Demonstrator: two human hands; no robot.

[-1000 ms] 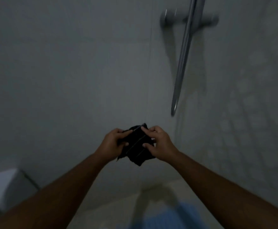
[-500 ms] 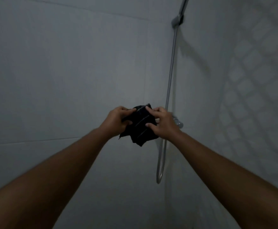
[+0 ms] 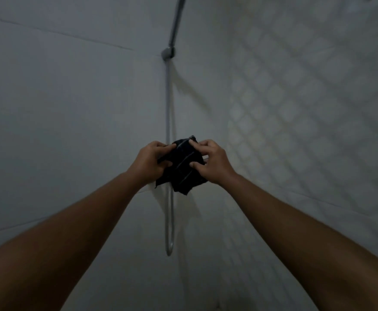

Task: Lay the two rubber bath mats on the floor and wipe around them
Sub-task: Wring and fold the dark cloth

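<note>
A small black cloth (image 3: 184, 167) with thin pale stripes hangs bunched between both hands, held up in front of the wall corner. My left hand (image 3: 148, 161) grips its left side with thumb and fingers. My right hand (image 3: 213, 161) pinches its right side, fingertips on the top and middle of the fabric. No bath mat or floor is in view.
A grey shower hose (image 3: 168, 198) runs down the corner and loops at the bottom, below a wall bracket (image 3: 167, 52) and a metal rail (image 3: 176, 21). Plain pale wall lies to the left. The right wall (image 3: 306, 108) has a diamond tile pattern.
The view has tilted upward: the floor, the blue mat and a white fixture seen a second ago have left the frame. Both hands kept hold of the cloth and shifted their fingers on it.
</note>
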